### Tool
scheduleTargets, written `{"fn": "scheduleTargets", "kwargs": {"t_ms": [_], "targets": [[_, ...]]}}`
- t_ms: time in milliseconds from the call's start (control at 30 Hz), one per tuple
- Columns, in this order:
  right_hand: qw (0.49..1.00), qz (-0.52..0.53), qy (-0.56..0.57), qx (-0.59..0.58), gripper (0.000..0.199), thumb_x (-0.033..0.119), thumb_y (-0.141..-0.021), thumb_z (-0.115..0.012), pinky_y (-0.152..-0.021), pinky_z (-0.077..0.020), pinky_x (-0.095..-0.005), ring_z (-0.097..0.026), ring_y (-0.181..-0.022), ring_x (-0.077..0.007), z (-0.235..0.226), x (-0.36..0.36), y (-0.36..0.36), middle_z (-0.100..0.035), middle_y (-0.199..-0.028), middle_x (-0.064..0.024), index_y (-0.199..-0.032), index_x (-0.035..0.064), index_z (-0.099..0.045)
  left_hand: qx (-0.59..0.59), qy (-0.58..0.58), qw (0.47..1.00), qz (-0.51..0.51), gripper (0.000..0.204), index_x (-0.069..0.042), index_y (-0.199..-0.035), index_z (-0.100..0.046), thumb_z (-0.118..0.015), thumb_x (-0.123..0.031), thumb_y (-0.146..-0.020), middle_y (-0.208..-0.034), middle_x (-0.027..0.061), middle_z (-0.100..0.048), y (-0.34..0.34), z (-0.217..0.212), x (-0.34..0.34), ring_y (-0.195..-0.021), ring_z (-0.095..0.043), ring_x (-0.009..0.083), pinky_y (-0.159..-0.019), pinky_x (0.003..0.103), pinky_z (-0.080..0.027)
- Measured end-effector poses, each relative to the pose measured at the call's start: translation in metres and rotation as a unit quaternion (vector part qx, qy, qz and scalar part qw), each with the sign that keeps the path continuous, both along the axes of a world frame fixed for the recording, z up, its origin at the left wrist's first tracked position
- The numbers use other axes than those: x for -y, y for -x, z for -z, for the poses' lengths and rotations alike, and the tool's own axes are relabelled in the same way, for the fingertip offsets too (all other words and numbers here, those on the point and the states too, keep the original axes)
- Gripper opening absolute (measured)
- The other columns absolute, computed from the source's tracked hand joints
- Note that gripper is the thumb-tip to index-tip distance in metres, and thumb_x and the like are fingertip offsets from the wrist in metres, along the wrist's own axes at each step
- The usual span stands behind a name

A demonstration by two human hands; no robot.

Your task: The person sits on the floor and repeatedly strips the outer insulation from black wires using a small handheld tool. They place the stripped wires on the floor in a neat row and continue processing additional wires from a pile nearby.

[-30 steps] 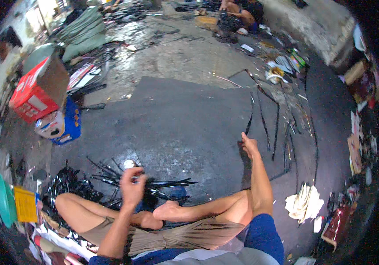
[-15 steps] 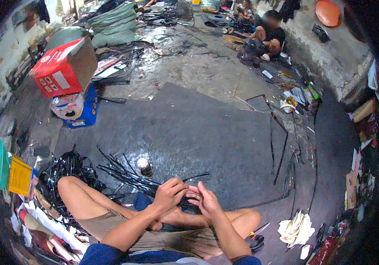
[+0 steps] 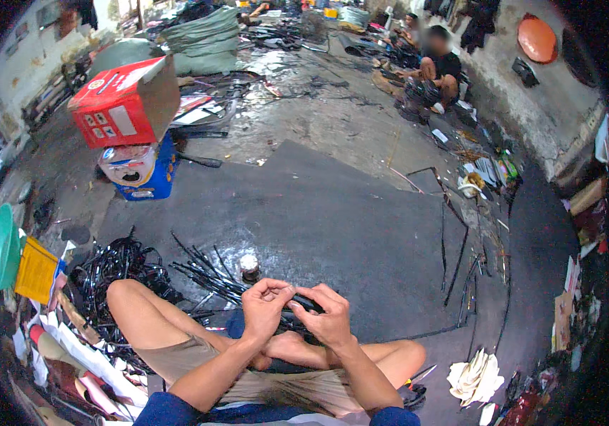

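Black and slick-looking, the short dark rubbery strip (image 3: 306,304) sits pinched between both hands just above the person's crossed bare legs. From the head camera, the left hand (image 3: 265,307) curls its fingers (image 3: 276,286) tight over one end, and the right hand (image 3: 329,317) closes thumb and fingers on the other; both are clenched on it, nothing spare between them.

Just ahead lies a loose fan of thin black rods (image 3: 205,273), stiff and straight, and beside them a small squat pale jar (image 3: 249,265) stands upright on the dark grey floor mat (image 3: 347,220). To the person's left a tangled heap of black cable-like scraps (image 3: 109,266) looks springy and knotted.

As I judge it, the strip could slip or snap back if the hands pull unevenly, since it looks smooth and the grip is only at the fingertips. A sharp rod end near a bare knee could scratch, and a swung elbow might tip the jar.

Further off: a red cardboard box (image 3: 123,106) perched on a blue crate (image 3: 155,174), a green plastic basin (image 3: 0,248), and another person seated (image 3: 436,71) well away, by the far wall.
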State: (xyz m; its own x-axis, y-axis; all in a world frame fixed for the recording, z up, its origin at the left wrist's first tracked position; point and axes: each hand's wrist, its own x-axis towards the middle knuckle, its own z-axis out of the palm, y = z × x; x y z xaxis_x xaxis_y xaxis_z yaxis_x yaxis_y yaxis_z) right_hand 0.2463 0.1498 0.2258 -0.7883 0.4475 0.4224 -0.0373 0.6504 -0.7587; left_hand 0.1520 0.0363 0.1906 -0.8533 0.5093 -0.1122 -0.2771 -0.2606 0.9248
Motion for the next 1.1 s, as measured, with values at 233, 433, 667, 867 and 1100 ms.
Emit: {"fn": "scheduleTargets", "kwargs": {"t_ms": [233,433,667,867,1100], "targets": [[0.998,0.014,-0.049,-0.032,0.025,0.005,-0.075,-0.083,-0.057,-0.0514,-0.0299,-0.066,-0.065,-0.0194,-0.01,0.009,0.004,-0.07,-0.078,-0.01,-0.099,0.0036,-0.076,0.167,-0.054,0.984,0.03,0.013,0.0,-0.103,-0.069,-0.07,-0.006,-0.092,-0.093,0.0062,-0.072,0.001,-0.009,0.009,-0.081,-0.068,0.0117,-0.072,0.025,-0.055],[0.989,0.03,-0.099,-0.102,0.019,-0.001,-0.075,-0.081,-0.056,-0.0514,-0.0302,-0.067,-0.064,-0.0203,-0.031,0.015,0.016,-0.07,-0.077,-0.0108,-0.093,0.0013,-0.075,0.219,-0.167,0.96,0.043,0.014,-0.001,-0.109,-0.069,-0.066,-0.007,-0.096,-0.099,0.0062,-0.071,-0.005,-0.022,0.011,-0.09,-0.068,0.0151,-0.081,0.029,-0.055],[0.97,-0.054,-0.214,-0.104,0.018,0.001,-0.075,-0.081,-0.053,-0.0512,-0.0296,-0.066,-0.06,-0.02,-0.069,0.022,0.021,-0.07,-0.075,-0.01,-0.091,0.0017,-0.075,0.115,-0.166,0.979,0.006,0.007,0.001,-0.098,-0.068,-0.068,-0.005,-0.093,-0.088,0.0051,-0.068,0.026,-0.051,0.022,-0.076,-0.061,0.0121,-0.072,0.026,-0.05],[0.966,-0.111,-0.213,-0.09,0.03,0.026,-0.076,-0.078,-0.056,-0.0549,-0.0304,-0.068,-0.069,-0.0214,-0.07,0.025,0.012,-0.072,-0.093,-0.0103,-0.093,0.0019,-0.073,0.084,-0.185,0.975,-0.087,0.007,0.0,-0.095,-0.067,-0.068,-0.006,-0.092,-0.087,0.0069,-0.068,0.096,-0.063,0.046,-0.072,-0.06,0.012,-0.068,0.025,-0.049],[0.99,-0.06,-0.127,-0.024,0.019,0.002,-0.074,-0.083,-0.054,-0.0514,-0.0289,-0.067,-0.061,-0.0194,-0.039,0.02,-0.022,-0.071,-0.076,-0.01,-0.092,0.0017,-0.076,0.089,-0.113,0.976,-0.163,0.007,-0.001,-0.096,-0.066,-0.064,-0.007,-0.093,-0.087,0.0052,-0.066,0.178,-0.025,0.073,-0.073,-0.061,0.0121,-0.064,0.025,-0.049]]}}
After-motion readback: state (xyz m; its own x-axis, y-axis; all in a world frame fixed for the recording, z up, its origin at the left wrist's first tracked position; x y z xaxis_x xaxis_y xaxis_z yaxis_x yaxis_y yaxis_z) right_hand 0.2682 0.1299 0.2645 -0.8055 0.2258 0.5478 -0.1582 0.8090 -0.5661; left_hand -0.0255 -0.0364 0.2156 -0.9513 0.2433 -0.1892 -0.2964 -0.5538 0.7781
